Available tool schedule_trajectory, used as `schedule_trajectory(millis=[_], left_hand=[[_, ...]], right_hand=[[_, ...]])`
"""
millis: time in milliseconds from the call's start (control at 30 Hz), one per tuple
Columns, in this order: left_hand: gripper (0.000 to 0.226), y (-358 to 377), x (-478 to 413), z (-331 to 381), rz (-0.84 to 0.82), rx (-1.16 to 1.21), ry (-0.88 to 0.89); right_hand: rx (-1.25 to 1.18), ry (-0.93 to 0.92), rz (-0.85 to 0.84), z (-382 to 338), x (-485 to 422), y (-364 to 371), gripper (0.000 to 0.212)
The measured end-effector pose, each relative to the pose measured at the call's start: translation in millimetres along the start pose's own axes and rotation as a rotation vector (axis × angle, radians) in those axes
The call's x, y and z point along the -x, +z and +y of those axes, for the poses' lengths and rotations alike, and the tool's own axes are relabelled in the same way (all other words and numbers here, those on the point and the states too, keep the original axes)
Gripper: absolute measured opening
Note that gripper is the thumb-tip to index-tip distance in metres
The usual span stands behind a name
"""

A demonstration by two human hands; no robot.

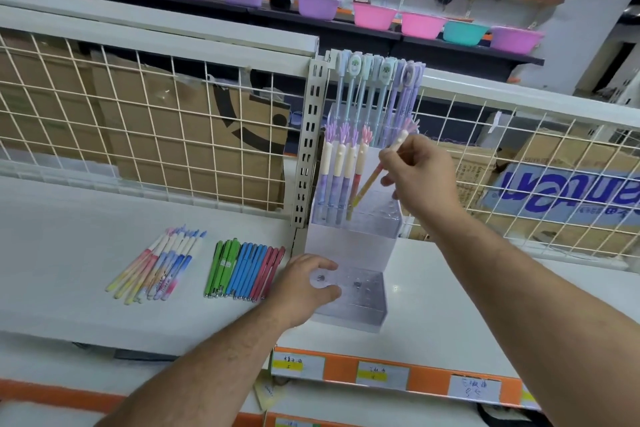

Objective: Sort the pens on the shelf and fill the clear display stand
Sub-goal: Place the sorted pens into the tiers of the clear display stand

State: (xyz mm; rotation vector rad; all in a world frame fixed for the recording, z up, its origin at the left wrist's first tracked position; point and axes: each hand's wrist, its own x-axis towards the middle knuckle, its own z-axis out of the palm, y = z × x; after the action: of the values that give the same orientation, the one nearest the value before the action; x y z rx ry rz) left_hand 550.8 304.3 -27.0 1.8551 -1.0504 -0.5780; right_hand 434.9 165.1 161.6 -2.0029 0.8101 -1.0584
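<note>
A clear tiered display stand [353, 246] sits on the white shelf [69, 274]. Its back tier holds several tall pastel pens [374, 87], its middle tier several cream-capped pens [341, 163]. My right hand [420, 177] pinches a yellow-orange pen [369, 184], tilted, with its tip down in the middle tier. My left hand [304, 284] grips the stand's lower left front corner. To the left lie a fan of pastel gradient pens [159, 263] and a row of green, blue and pink pens [242, 269].
A white wire grid [138, 121] backs the shelf, with cardboard boxes [207, 135] behind it. A perforated metal upright [310, 149] stands just left of the stand. Coloured plastic basins [374, 15] line a far shelf. Orange price labels [381, 374] run along the front edge.
</note>
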Motion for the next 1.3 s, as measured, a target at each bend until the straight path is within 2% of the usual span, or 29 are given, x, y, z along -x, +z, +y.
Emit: schedule_trajectory(millis=[667,933,1067,1300], left_hand=[[0.036,-1.0,1.0,-0.6,-0.015,0.028,-0.021],[0.036,-0.9,0.7,-0.5,-0.011,0.016,-0.017],[0.035,-0.1,0.5,-0.8,-0.005,0.016,-0.016],[0.036,3.1,1.4,-1.0,0.024,0.002,-0.022]], right_hand=[[0.344,-0.062,-0.158,5.0,-1.4,26.6,0.018],[0.265,0.024,-0.122,15.2,0.3,30.1,0.012],[0.214,0.063,-0.124,33.2,12.5,32.0,0.016],[0.249,0.018,-0.141,65.9,41.5,31.0,0.014]])
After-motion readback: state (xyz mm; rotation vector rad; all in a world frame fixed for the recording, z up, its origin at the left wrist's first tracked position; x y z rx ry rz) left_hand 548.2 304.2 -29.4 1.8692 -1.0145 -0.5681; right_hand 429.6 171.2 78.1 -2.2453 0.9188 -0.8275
